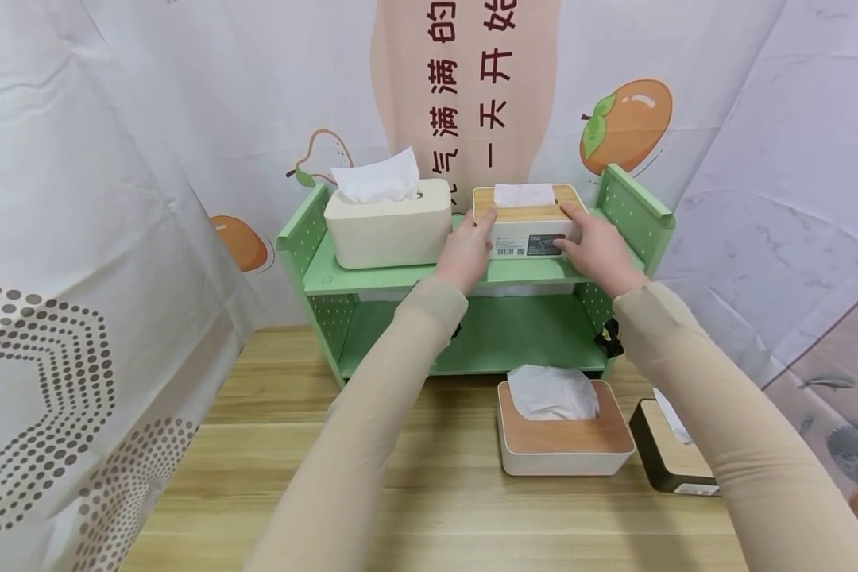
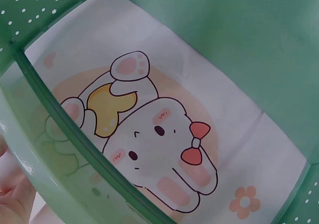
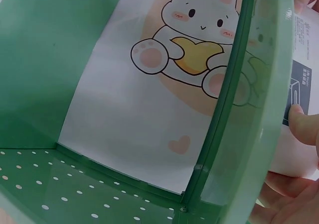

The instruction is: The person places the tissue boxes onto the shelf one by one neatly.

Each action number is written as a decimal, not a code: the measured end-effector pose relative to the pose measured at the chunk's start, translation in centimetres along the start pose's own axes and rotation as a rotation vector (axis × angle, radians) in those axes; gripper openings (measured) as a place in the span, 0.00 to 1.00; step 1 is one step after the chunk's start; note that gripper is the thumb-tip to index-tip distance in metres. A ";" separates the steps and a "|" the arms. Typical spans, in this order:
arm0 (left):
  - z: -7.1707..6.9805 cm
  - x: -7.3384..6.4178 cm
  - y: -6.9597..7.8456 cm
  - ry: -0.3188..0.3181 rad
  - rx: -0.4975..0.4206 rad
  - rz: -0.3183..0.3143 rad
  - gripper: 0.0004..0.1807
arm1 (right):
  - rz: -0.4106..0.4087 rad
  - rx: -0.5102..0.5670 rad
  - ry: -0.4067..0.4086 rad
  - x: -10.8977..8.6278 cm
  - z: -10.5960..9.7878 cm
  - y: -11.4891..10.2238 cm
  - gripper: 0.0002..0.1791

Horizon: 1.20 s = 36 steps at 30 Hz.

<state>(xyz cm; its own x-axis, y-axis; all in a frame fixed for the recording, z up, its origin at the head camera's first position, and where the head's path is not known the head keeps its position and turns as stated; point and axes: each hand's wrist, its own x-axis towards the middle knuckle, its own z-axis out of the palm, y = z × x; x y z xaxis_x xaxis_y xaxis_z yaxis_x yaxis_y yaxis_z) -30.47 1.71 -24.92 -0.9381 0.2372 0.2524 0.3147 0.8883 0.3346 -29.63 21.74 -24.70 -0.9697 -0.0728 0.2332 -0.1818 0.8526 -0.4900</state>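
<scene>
On the upper tier of the green shelf (image 1: 400, 276), a white tissue box (image 1: 516, 230) with a light wooden lid and a tissue in its slot stands at the right. My left hand (image 1: 466, 251) grips its left end. The right hand (image 1: 602, 248) holds the other end, its thumb on the front near a dark printed label. In the right wrist view the right hand (image 3: 299, 189) shows beside the box's label. Only part of the left hand (image 2: 15, 199) appears in the left wrist view. Left of the held box sits a cream tissue box (image 1: 389, 234) with a tissue sticking up.
A white tissue box with a brown wooden lid (image 1: 565, 437) stands on the wooden table (image 1: 272, 477), in front of the shelf. Beside it is a black tissue box (image 1: 665, 445), partly behind my right sleeve. Printed curtains (image 1: 272, 79) hang behind and at the sides.
</scene>
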 end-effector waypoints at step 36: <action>-0.4 -2.9 0.5 0.082 0.259 0.199 0.33 | -0.114 -0.076 0.186 -2.4 -0.4 -0.2 0.30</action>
<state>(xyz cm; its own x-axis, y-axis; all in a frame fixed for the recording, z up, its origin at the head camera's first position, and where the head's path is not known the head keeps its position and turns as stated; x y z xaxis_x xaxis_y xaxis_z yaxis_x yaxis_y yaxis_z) -27.53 1.31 -25.16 -0.8438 0.3929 0.3656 0.4333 0.9007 0.0322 -27.22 21.96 -24.83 -0.8956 -0.0798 0.4376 -0.2686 0.8812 -0.3891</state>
